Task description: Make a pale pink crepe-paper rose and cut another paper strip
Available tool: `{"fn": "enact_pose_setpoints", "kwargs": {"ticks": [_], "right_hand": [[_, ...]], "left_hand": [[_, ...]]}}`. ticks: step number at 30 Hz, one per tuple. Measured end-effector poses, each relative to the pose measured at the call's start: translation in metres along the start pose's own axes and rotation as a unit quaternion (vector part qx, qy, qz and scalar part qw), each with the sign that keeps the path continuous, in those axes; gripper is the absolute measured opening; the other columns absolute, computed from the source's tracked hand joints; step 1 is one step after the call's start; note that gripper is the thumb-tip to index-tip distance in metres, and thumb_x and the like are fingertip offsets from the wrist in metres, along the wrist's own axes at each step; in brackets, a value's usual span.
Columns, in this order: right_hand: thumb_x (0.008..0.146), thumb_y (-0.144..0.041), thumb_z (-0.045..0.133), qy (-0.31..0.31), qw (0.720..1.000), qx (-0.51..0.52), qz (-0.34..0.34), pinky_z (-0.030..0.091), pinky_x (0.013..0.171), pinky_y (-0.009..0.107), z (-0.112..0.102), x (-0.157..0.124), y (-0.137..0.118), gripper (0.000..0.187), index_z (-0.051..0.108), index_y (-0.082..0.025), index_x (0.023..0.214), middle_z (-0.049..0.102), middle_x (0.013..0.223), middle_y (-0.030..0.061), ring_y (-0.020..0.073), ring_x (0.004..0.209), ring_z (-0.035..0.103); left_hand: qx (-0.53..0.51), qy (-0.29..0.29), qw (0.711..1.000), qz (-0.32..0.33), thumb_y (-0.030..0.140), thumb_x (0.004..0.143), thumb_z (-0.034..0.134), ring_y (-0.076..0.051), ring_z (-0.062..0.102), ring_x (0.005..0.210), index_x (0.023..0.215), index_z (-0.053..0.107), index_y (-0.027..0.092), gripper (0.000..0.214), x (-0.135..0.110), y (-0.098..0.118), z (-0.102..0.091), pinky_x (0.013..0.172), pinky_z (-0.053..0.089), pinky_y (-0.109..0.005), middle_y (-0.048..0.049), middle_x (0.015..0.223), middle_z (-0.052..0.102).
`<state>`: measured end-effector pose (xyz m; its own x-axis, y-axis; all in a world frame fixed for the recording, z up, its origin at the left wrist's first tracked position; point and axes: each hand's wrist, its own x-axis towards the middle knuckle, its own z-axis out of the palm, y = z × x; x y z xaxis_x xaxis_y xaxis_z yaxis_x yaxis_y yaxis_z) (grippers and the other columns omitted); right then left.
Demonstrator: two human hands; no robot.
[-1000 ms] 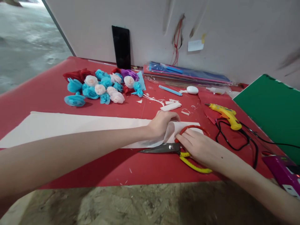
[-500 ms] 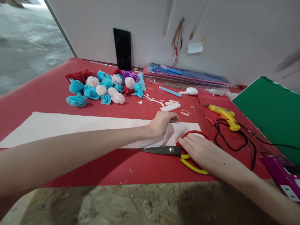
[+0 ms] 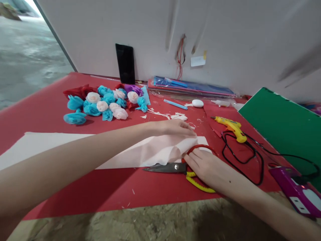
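Note:
A long strip of pale white crepe paper [image 3: 140,154] lies across the table, its right part lifted and creased between my hands. My left hand [image 3: 179,127] is closed on the paper's far edge, fingers bent down. Closer to me, my right hand [image 3: 200,162] has its fingers pressed together at the paper's near edge, fingertips partly hidden. Beneath my right hand lies a pair of scissors [image 3: 165,168] with one red and one yellow handle loop, blades pointing left along the paper's near edge.
Blue, white, red and purple paper flowers [image 3: 107,100] cluster at the back left. A phone [image 3: 125,63] leans on the wall. White scraps [image 3: 179,116] lie behind my left hand. On the right are a yellow glue gun [image 3: 232,128] with its cord, a green board [image 3: 278,124] and a purple power strip [image 3: 296,190].
My left hand has moved right along the paper's far edge, and the lifted part now stretches smoother. The right hand stays by the scissors. The view has shifted slightly.

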<state>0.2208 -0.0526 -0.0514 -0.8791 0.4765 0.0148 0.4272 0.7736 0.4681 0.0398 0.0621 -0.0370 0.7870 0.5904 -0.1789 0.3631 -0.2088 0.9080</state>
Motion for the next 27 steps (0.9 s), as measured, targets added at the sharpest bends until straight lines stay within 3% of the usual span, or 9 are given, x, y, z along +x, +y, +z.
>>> {"fn": "enact_pose_setpoints", "kwargs": {"ticks": [5, 11, 14, 17, 20, 23, 27], "right_hand": [[0.08, -0.004, 0.041, -0.006, 1.0, 0.003, 0.011, 0.044, 0.064, 0.036, -0.002, 0.001, -0.002, 0.028, 0.051, -0.008, 0.105, 0.061, 0.085, 0.0099, 0.025, 0.075, 0.056], [0.082, -0.007, 0.043, -0.003, 1.0, 0.012, 0.017, 0.045, 0.064, 0.034, 0.014, -0.002, -0.005, 0.029, 0.049, -0.009, 0.11, 0.062, 0.088, 0.0104, 0.0243, 0.077, 0.057], [0.082, -0.008, 0.044, -0.012, 0.999, 0.012, 0.031, 0.046, 0.066, 0.036, 0.007, 0.002, -0.005, 0.032, 0.049, -0.008, 0.113, 0.063, 0.091, 0.013, 0.0259, 0.08, 0.058], [0.082, -0.006, 0.044, -0.024, 0.998, 0.015, 0.054, 0.047, 0.07, 0.036, -0.01, 0.009, -0.004, 0.03, 0.052, -0.012, 0.11, 0.064, 0.097, 0.0128, 0.0259, 0.087, 0.059], [0.077, 0.001, 0.043, -0.035, 0.997, 0.021, 0.063, 0.048, 0.07, 0.035, -0.019, 0.015, -0.003, 0.036, 0.054, -0.011, 0.109, 0.065, 0.101, 0.0143, 0.0254, 0.088, 0.061], [0.073, 0.001, 0.045, -0.036, 0.998, 0.028, 0.044, 0.049, 0.065, 0.037, -0.015, 0.015, -0.002, 0.037, 0.054, -0.009, 0.107, 0.067, 0.094, 0.0146, 0.0268, 0.081, 0.063], [0.075, -0.003, 0.048, -0.028, 0.998, 0.032, 0.039, 0.049, 0.065, 0.039, -0.004, 0.01, -0.004, 0.031, 0.054, -0.009, 0.105, 0.067, 0.089, 0.0139, 0.0279, 0.077, 0.062]], "left_hand": [[-0.05, -0.028, 0.998, 0.014, 0.032, 0.088, 0.061, -0.016, 0.064, 0.078, 0.094, 0.064, 0.013, 0.021, -0.014, 0.006, -0.012, 0.071, 0.055, -0.035, -0.0044, 0.092, 0.067], [-0.116, 0.032, 0.99, 0.077, 0.04, 0.092, 0.052, -0.017, 0.064, 0.079, 0.102, 0.06, 0.013, 0.029, -0.023, -0.006, -0.025, 0.072, 0.054, -0.036, -0.0053, 0.094, 0.065], [-0.112, 0.047, 0.987, 0.104, 0.038, 0.093, 0.049, -0.018, 0.065, 0.083, 0.109, 0.058, 0.014, 0.03, -0.021, -0.008, -0.026, 0.074, 0.054, -0.037, -0.0077, 0.1, 0.066], [-0.074, 0.048, 0.989, 0.117, 0.029, 0.09, 0.048, -0.018, 0.066, 0.09, 0.114, 0.058, 0.019, 0.028, -0.021, -0.005, -0.024, 0.079, 0.052, -0.034, -0.0074, 0.107, 0.067], [0.002, 0.053, 0.992, 0.114, 0.029, 0.083, 0.06, -0.02, 0.063, 0.101, 0.115, 0.058, 0.022, 0.033, -0.029, -0.007, -0.024, 0.083, 0.05, -0.031, -0.0055, 0.112, 0.066], [0.101, 0.077, 0.986, 0.109, 0.031, 0.078, 0.066, -0.022, 0.06, 0.102, 0.112, 0.06, 0.019, 0.036, -0.047, -0.018, -0.027, 0.087, 0.047, -0.034, -0.0076, 0.11, 0.065], [0.209, 0.114, 0.962, 0.137, 0.029, 0.085, 0.06, -0.024, 0.053, 0.111, 0.114, 0.06, 0.019, 0.031, -0.085, -0.036, -0.031, 0.096, 0.039, -0.036, -0.0099, 0.118, 0.06]]}}
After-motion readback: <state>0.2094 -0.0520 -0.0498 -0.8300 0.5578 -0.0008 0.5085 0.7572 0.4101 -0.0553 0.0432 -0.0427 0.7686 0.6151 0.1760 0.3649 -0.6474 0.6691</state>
